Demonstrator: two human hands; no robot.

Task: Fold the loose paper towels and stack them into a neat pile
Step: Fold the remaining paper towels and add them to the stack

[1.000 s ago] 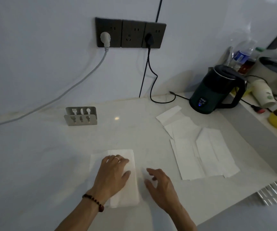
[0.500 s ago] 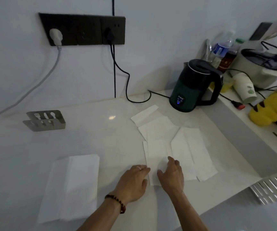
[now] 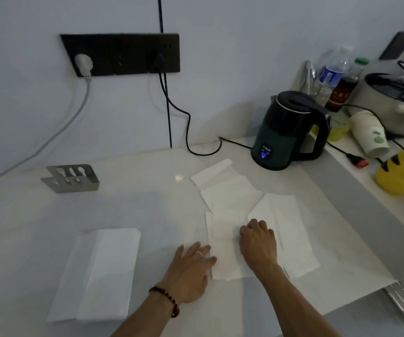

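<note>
A: What lies on the bench [image 3: 147,203]?

B: A smooth, pale stone-like top with a faint gloss. Toward its near left corner sits the folded pile [image 3: 96,273]: soft white paper, oblong, with one narrower layer on a wider one. Right of the middle the loose paper towels [image 3: 235,198] are spread flat, thin matte rectangles overlapping at angles, with visible creases.

A: And the hands?

B: The left hand [image 3: 190,271] is flat on the bench, fingers spread and straight, fingertips on the left edge of the nearest loose sheet [image 3: 225,254]. It holds nothing. The right hand [image 3: 258,244] rests on top of the same sheet, fingers curled downward with the knuckles raised; whether it pinches the paper I cannot tell.

A: Anything near the far edge?

B: A dark glossy kettle [image 3: 288,132] near the far right corner, and a bent metal cutlery holder [image 3: 71,178] by the far left.
</note>
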